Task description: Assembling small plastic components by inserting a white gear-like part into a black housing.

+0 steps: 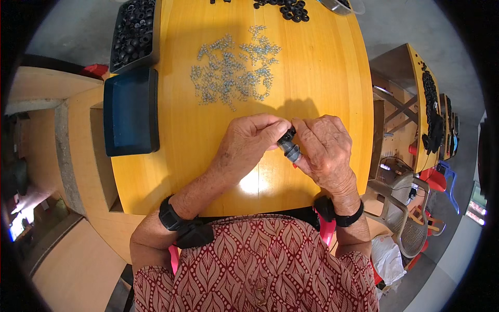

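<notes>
Close together over the near half of the table, both my hands are closed around a small black ringed plastic part [287,137]. My left hand [254,136] pinches its upper end between thumb and fingertips. My right hand [326,148] grips it from the other side, the thumb under it. Dark grey material surrounds the tip of that thumb; whether it is a wrapping or belongs to the part, I cannot tell. The fingers hide some of the part. Beyond my hands, many small metal springs [228,73] lie scattered on the yellow table [322,67].
At the table's left edge stand a dark blue tray [131,112] and, behind it, a bin [112,49] of black round parts. More black rings [295,11] lie at the far edge beside a clear bowl [353,6]. A chair [413,223] and another table [416,104] stand to the right.
</notes>
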`<action>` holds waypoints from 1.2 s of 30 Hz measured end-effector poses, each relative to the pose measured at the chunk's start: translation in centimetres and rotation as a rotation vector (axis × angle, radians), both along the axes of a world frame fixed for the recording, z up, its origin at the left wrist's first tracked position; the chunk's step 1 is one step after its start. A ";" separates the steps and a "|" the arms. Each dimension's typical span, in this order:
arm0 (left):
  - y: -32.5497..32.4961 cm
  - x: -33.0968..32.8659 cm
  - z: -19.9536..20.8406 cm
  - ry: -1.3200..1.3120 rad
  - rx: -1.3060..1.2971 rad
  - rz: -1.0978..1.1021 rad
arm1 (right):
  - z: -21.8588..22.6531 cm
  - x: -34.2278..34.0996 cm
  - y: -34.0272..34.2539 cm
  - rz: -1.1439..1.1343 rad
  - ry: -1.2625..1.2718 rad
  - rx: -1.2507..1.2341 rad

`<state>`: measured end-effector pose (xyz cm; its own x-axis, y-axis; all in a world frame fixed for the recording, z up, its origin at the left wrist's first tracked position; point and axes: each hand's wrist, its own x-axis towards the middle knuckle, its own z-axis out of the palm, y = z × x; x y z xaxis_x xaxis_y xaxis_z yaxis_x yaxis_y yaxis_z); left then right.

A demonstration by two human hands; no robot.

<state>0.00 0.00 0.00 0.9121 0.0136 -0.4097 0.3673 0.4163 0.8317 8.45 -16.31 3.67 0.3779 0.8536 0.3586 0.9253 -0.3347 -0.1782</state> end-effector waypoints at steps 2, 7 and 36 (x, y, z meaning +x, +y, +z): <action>-0.1 0.1 0.0 0.017 -0.007 0.005 | 0.0 0.1 0.1 0.014 -0.024 0.035; -0.2 0.2 -0.2 -0.111 0.136 -0.045 | -0.3 0.2 0.2 0.036 -0.017 0.049; -2.8 2.8 0.6 -0.190 -0.044 0.242 | -2.6 -0.3 1.9 0.126 0.174 0.205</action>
